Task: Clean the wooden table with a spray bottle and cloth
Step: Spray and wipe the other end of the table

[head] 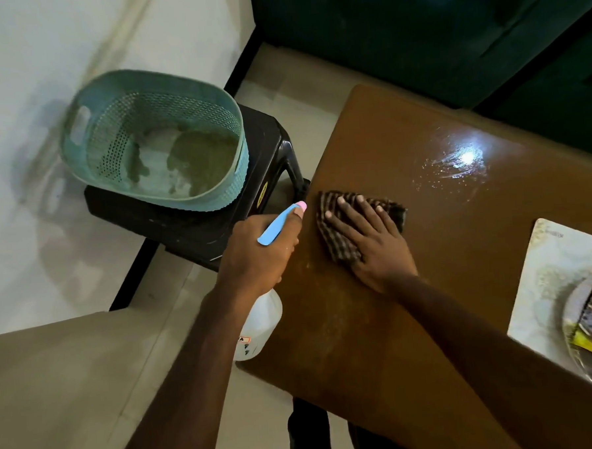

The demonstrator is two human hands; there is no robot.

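Brown wooden bench (pixel 427 269) shows spray drops shining just beyond the right grip (pixel 367 239). This grip lies flat with fingers straight and spread, and it presses the dark checked cloth (pixel 337 249) on the bench, probably so that the whole palm can push the cloth toward the wet part. To its left, the left grip (pixel 258 252) is curled around the neck of the white plastic spray bottle with blue trigger (pixel 260 324). It holds the bottle at the bench edge, nozzle forward, I think ready for more spraying and not blocking the wiping path.
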